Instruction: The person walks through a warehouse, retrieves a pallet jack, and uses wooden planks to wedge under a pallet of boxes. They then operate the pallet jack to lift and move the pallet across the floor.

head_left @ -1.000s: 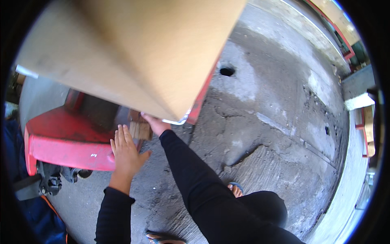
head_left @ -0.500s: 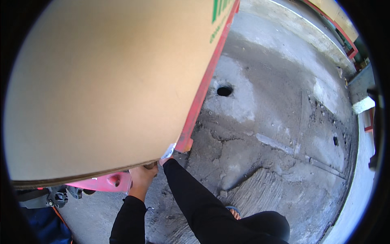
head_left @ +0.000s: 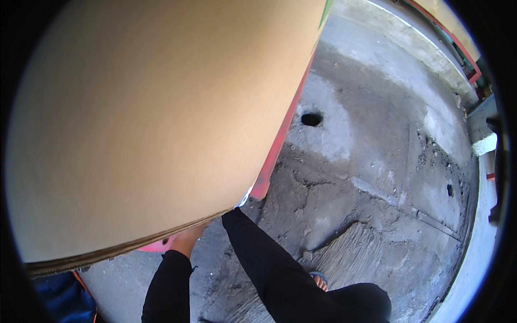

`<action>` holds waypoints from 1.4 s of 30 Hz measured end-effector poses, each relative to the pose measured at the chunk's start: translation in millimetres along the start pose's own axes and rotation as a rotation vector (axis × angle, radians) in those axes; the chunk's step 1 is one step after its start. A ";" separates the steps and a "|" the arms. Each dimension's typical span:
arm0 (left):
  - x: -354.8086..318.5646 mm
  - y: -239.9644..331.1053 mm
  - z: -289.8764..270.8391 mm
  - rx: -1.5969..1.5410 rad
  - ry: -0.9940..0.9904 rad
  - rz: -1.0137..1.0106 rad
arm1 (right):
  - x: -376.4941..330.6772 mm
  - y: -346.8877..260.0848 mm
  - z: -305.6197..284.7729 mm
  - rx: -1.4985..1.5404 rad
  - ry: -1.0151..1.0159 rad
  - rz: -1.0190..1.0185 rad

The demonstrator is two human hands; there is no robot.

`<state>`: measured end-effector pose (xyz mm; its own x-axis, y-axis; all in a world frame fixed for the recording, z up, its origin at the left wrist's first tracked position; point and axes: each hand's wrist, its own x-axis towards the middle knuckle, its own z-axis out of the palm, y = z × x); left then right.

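A second ago my left hand was spread open in plain sight; now its fingers are hidden under the near edge of the cardboard, and I cannot tell whether they grip. My right hand has vanished too, only its black sleeve showing up to the corner, its fingers' state unseen. The cardboard fills the upper left, beside the red rail, covering nearly all of the red metal body.
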<state>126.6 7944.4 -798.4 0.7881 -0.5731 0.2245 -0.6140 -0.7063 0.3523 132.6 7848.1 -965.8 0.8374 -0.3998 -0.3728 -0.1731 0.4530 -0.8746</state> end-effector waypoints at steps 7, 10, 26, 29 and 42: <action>19.5 -65.4 6.9 -0.023 -0.143 -0.040 | 17.6 -12.6 -8.0 -0.035 -0.024 0.009; 24.0 -71.7 1.6 0.024 -0.132 0.066 | 18.8 -6.1 14.1 -0.136 0.012 -0.070; 27.4 -62.6 -46.1 0.226 -0.324 -0.513 | -29.7 -97.2 49.7 -0.740 -0.066 -0.223; 28.0 -73.8 -41.4 0.184 -0.301 -0.504 | -15.9 -91.1 53.8 -0.738 -0.092 -0.141; 17.5 -75.1 -43.6 0.370 -0.330 -0.466 | -138.6 -57.2 46.4 -0.366 0.010 0.242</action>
<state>188.5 8005.5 -781.3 0.9554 -0.2301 -0.1852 -0.2345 -0.9721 -0.0019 50.6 7914.5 -849.7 0.7454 -0.3249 -0.5821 -0.5377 0.2233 -0.8131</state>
